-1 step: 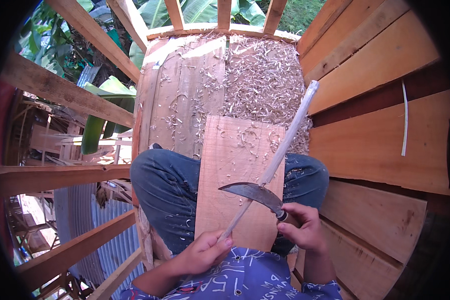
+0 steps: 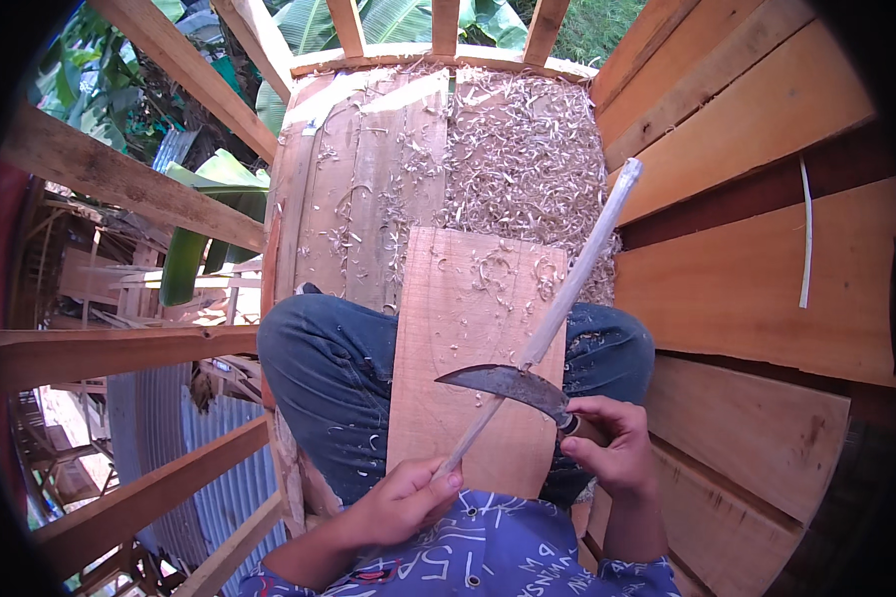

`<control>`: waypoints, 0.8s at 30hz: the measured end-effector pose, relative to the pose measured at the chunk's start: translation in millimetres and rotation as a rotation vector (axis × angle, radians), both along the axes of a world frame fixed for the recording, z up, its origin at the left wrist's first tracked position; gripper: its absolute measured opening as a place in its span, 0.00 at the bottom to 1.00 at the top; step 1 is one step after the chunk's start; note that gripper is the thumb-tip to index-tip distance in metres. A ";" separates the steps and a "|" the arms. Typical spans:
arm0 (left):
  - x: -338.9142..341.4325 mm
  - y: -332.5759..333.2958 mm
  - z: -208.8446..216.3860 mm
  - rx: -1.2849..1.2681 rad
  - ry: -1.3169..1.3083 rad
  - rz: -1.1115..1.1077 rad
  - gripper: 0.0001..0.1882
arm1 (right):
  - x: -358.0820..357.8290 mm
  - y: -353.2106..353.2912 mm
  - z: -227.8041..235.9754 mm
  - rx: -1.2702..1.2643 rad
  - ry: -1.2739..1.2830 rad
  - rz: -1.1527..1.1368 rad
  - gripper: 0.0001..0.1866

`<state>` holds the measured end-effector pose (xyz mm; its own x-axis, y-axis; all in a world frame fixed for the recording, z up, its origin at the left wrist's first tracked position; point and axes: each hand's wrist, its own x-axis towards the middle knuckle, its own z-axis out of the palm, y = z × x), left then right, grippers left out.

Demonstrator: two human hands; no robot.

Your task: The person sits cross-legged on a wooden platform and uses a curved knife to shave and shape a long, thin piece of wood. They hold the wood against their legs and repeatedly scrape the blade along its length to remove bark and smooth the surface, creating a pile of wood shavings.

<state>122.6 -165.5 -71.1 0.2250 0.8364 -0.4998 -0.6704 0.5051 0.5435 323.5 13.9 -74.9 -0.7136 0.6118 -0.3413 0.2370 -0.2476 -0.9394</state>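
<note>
A: The pale stick (image 2: 574,277) is held at its near end by the left hand (image 2: 400,499), the fingers (image 2: 438,485) curled tight around it; it slants up and to the right across the wooden board (image 2: 468,338) that is laid over the lap, and its far end is seen above the heap of shavings (image 2: 528,149).

B: And the blade?

A: A curved knife (image 2: 513,383) is gripped at its handle by the right hand (image 2: 612,448), fingers (image 2: 582,450) closed around it. The blade is laid across the stick, just ahead of the left hand.

B: What could go wrong from here?

A: The left hand is judged to be the thing most at risk. It is near the blade, and a slip toward the body, caused by a knot or by grain catching, could bring the edge onto the knuckles or onto the jeans-clad knees (image 2: 329,378) beside the board.

B: Could the stick itself be spoiled?

A: Likely, if the edge is set too steeply: too deep a cut could be taken, and a thin stick held only at one end could be split or snapped. It could also roll, since it is not seen to be pinned against the board; whether it touches the board cannot be told.

B: Anything underfoot?

A: Loose shavings are spread over the plank floor (image 2: 348,199), so footing could be lost on rising.
</note>
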 end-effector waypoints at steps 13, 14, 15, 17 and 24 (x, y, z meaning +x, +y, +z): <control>-6.2 10.9 -2.0 0.021 -0.502 -0.047 0.12 | -19.3 -25.0 -14.0 0.908 -0.001 -0.136 0.17; -5.5 10.0 -3.5 0.016 -0.526 -0.052 0.12 | -19.4 -25.3 -15.5 0.986 -0.013 -0.147 0.17; -4.9 8.9 -7.0 -0.010 -0.603 -0.036 0.12 | -19.4 -25.4 -17.4 1.063 -0.026 -0.159 0.17; -3.4 6.1 -15.0 -0.065 -0.758 -0.001 0.12 | -12.1 -12.3 -24.7 1.201 -0.190 -0.319 0.17; -6.2 12.2 -4.5 -0.075 -0.367 0.002 0.13 | -5.3 -10.5 -6.9 0.446 0.019 0.124 0.15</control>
